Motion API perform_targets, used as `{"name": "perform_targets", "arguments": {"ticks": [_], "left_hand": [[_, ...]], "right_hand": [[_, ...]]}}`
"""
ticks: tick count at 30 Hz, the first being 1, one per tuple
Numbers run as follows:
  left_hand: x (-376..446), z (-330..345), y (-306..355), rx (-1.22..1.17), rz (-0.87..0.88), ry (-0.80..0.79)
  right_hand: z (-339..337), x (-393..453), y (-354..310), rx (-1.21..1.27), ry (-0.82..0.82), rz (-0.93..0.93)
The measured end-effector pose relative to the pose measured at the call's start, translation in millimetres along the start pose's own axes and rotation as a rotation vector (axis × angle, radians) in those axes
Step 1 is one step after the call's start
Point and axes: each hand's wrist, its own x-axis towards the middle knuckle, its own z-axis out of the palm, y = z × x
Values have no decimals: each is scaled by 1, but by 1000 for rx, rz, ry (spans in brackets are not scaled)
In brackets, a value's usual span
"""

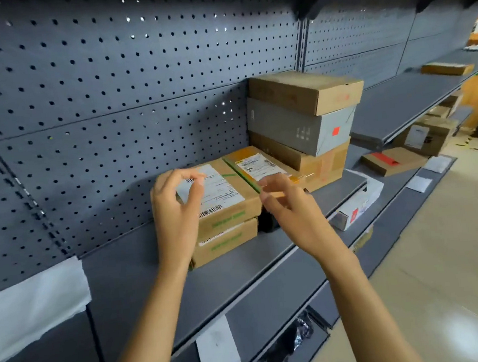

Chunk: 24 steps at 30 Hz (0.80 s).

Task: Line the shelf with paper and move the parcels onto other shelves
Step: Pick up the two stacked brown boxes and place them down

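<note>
Two brown parcels with green print are stacked on the grey shelf point(142, 279); the top parcel point(229, 208) carries a white label. Beside it lies an orange-brown parcel point(255, 161) with a label. Behind stand three stacked boxes, a brown one point(308, 91) on a grey one point(300, 127) on a brown one. My left hand point(175, 208) hovers at the top parcel's left end, fingers curled and apart. My right hand point(284, 202) is at its right end, fingers spread, blurred; whether either hand touches the parcel is unclear. White paper point(30, 309) covers the shelf at far left.
A perforated grey back panel rises behind the shelf. Lower shelves hold a white box point(358, 203), a flat brown parcel point(392, 161), white sheets point(217, 348) and a black bag point(282, 350). More parcels sit further right. Beige floor lies to the right.
</note>
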Motion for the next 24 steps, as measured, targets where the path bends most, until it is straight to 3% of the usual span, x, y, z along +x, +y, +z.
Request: {"name": "perform_targets", "arguments": {"ticks": [4,15,24], "left_hand": [[6,4,-17,89,11,77],[-9,22,-35,184,-245,104],[-29,24,-34,-69,-565,229]], "right_hand": [[7,27,10,21,-100,-26],[10,66,30,-30,-265,-13],[31,67,47,91,-448,-8]]}}
